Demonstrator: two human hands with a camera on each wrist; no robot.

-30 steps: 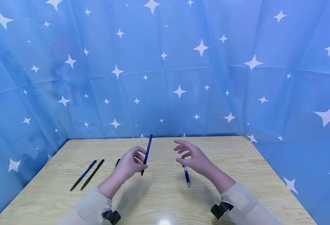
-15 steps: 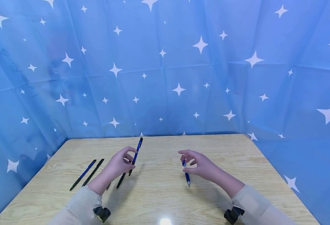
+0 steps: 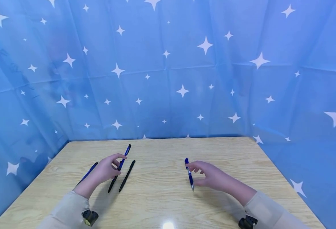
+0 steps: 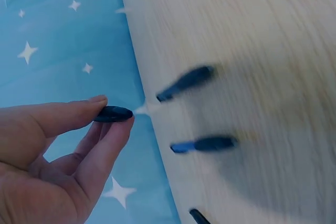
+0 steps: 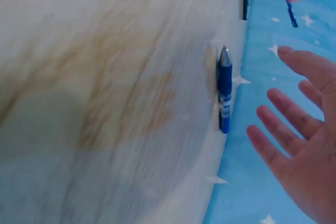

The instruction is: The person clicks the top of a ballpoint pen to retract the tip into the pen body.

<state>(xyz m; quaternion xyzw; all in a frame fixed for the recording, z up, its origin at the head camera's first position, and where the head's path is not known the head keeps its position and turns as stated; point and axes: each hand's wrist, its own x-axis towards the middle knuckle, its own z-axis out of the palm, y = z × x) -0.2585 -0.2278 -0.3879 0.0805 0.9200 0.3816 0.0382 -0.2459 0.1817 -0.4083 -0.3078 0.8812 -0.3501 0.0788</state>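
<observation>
My left hand [image 3: 106,168] pinches a blue-and-black pen [image 3: 127,151] between thumb and fingers, raised over the left part of the table. In the left wrist view this pen [image 4: 113,114] is seen nearly end-on. A black pen [image 3: 127,176] lies just right of that hand, and the black end of another pen [image 3: 112,185] shows below the fingers. A blue pen [image 3: 88,172] lies partly behind the left wrist. My right hand [image 3: 206,173], fingers spread and holding nothing, hovers at a blue pen with a silver tip [image 5: 224,85] that lies on the table.
The light wooden table [image 3: 162,194] extends under both hands. A blue curtain with white stars [image 3: 168,70] hangs behind the table and along its sides.
My left hand has moved left and a little lower with its pen, over the row of pens. The right hand has come down and slightly right beside the silver-tipped pen.
</observation>
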